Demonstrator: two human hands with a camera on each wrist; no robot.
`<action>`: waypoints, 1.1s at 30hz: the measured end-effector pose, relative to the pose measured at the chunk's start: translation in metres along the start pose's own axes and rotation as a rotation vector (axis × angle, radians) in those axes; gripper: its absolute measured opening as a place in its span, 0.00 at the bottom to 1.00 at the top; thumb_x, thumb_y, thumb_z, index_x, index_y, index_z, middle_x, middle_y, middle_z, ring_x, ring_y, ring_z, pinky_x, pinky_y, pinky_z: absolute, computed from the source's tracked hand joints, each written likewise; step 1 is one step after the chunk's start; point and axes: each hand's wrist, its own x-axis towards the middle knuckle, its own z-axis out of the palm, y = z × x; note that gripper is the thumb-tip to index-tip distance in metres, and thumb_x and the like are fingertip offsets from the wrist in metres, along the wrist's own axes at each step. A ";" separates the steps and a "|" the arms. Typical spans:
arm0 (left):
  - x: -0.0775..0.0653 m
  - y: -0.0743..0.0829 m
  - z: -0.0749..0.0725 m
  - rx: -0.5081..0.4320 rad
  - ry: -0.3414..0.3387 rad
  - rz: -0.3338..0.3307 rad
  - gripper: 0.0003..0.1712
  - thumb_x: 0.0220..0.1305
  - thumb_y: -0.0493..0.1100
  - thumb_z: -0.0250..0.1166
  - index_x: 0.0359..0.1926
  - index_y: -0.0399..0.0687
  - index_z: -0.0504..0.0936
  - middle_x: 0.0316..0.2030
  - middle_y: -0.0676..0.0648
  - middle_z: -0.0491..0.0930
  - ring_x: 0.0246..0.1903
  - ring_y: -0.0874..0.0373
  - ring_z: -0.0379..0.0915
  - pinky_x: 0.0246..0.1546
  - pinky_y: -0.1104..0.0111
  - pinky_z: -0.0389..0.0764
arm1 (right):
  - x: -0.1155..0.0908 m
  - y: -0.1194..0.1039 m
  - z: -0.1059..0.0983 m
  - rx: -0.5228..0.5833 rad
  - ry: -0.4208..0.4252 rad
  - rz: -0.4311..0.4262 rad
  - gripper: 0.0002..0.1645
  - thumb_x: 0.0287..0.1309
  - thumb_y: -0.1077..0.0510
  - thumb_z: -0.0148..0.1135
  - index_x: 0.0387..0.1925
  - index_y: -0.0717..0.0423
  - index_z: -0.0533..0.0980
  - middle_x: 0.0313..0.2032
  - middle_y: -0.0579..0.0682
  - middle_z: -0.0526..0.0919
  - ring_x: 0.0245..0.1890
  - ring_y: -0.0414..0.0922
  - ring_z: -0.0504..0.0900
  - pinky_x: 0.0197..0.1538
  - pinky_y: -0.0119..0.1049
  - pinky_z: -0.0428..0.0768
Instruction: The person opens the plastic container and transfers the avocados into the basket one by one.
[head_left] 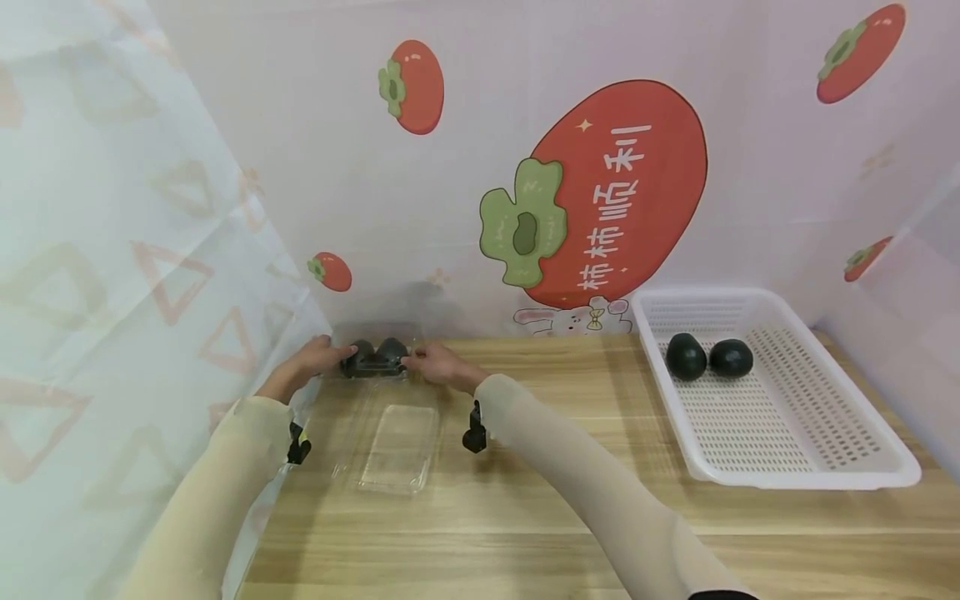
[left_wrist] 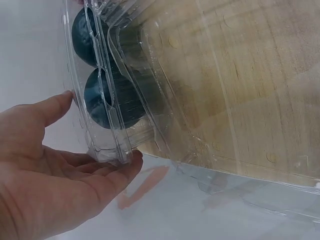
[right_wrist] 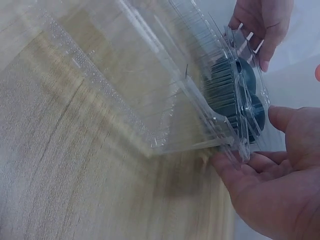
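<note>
At the table's far left, a clear plastic clamshell box (head_left: 372, 367) has two dark green avocados (left_wrist: 114, 97) in it, side by side. My left hand (head_left: 318, 355) grips the box's left end, the thumb at the upper edge and the fingers under the rim. At the opposite end my right hand (head_left: 441, 365) holds it the same way, thumb above and fingertips beneath the rim (right_wrist: 243, 150). The avocados show dark through the plastic in both wrist views. Nearer to me, more clear plastic packaging (head_left: 400, 447) lies on the wood, overlapping the box in the wrist views.
On the right stands a white perforated basket (head_left: 810, 479) with two dark green avocados (head_left: 708, 357) near its far left corner. A white printed sheet (head_left: 450, 208) rises behind the wooden table (head_left: 540, 492), and another runs along the left side close to my left arm.
</note>
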 end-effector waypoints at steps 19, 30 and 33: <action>0.001 0.013 0.009 0.071 0.061 0.003 0.49 0.83 0.54 0.51 0.80 0.19 0.40 0.80 0.21 0.38 0.80 0.26 0.24 0.80 0.40 0.36 | -0.002 0.001 -0.007 0.013 0.104 0.013 0.21 0.81 0.54 0.55 0.27 0.57 0.72 0.25 0.48 0.73 0.23 0.41 0.64 0.32 0.38 0.65; -0.001 0.035 0.019 0.106 0.074 0.016 0.49 0.83 0.56 0.51 0.80 0.20 0.41 0.80 0.22 0.40 0.81 0.29 0.34 0.78 0.39 0.24 | -0.014 0.001 -0.029 -0.043 0.112 0.008 0.26 0.82 0.54 0.54 0.22 0.54 0.69 0.19 0.44 0.66 0.20 0.39 0.60 0.29 0.36 0.64; -0.002 0.041 0.026 0.031 0.061 0.011 0.49 0.83 0.53 0.51 0.80 0.21 0.39 0.81 0.23 0.38 0.81 0.29 0.33 0.79 0.40 0.31 | -0.018 0.002 -0.037 -0.065 0.108 0.008 0.27 0.82 0.54 0.54 0.20 0.54 0.68 0.18 0.43 0.64 0.19 0.39 0.60 0.28 0.34 0.64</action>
